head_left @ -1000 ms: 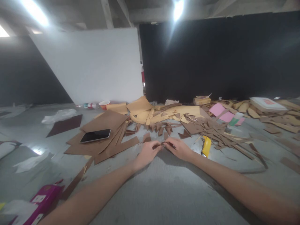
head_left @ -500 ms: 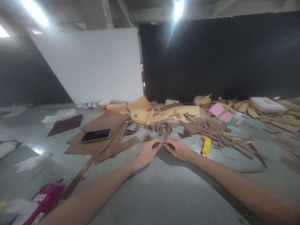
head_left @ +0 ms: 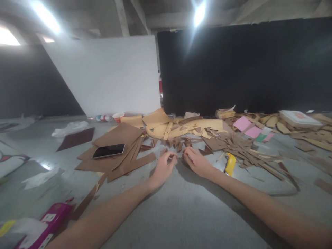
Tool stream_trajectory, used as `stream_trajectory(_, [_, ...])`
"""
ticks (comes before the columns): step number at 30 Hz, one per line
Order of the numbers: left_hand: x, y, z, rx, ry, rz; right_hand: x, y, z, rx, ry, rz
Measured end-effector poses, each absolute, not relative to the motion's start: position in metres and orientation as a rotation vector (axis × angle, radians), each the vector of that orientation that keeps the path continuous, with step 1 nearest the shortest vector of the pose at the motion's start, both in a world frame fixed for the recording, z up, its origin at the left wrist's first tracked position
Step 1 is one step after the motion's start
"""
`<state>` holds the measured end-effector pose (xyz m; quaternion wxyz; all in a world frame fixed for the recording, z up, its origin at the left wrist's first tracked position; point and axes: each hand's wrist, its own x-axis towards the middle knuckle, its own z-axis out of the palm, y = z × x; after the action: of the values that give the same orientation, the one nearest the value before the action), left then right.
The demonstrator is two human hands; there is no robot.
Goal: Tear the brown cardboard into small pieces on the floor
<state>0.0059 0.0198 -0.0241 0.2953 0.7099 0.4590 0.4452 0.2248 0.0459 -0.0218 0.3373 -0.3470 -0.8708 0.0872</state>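
My left hand (head_left: 163,167) hangs low over the grey table, thumb and forefinger bent into a loop with the tips close together. A short gap to its right is my right hand (head_left: 198,162), its fingers drawn together. Whatever either hand may pinch is too small or hidden to tell. Just beyond the fingertips lie several small folded brown paper pieces (head_left: 178,144). One of these pieces touches or sits right behind my right fingers; I cannot tell which. A yellow utility knife (head_left: 229,164) lies to the right of my right hand.
Brown sheets (head_left: 118,135) with a phone (head_left: 109,151) on top lie at left. Brown strips (head_left: 241,148) and yellowish scraps (head_left: 158,130) spread behind and right. A white box (head_left: 299,117) stands far right, a purple case (head_left: 55,216) near left, and a paper cup (head_left: 118,117) at the back.
My hands have come apart: before, their fingertips met, and now a gap shows between them. My right hand has moved slightly forward, towards the folded pieces. The view has shifted a little.
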Motion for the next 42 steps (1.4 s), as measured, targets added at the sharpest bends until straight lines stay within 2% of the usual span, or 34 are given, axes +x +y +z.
stream_trajectory(6, [0.002, 0.032, -0.040, 1.868, 1.307, 1.271, 0.201, 0.076, -0.032, -1.027, -2.437, 0.003])
stream_trajectory(10, [0.002, 0.032, -0.044, 1.947, 1.335, 1.275, 0.192, 0.069, -0.035, -1.053, -2.426, 0.126])
stream_trajectory(14, [0.006, 0.025, -0.041, 2.143, 1.321, 1.116, 0.202, 0.048, -0.028, -1.055, -2.146, 0.380])
stream_trajectory(22, [0.011, 0.010, -0.027, 2.541, 1.311, 0.766, 0.235, 0.037, -0.034, -1.146, -1.776, 0.421])
stream_trajectory(30, [0.013, 0.007, -0.025, 2.504, 1.326, 0.824, 0.227, 0.030, -0.034, -1.082, -1.734, 0.566])
stream_trajectory(37, [0.012, 0.013, -0.029, 2.158, 1.285, 1.043, 0.228, 0.028, -0.031, -1.020, -1.676, 0.601])
stream_trajectory(42, [0.011, 0.013, -0.028, 2.118, 1.245, 1.073, 0.229, 0.023, -0.024, -0.912, -1.700, 0.641])
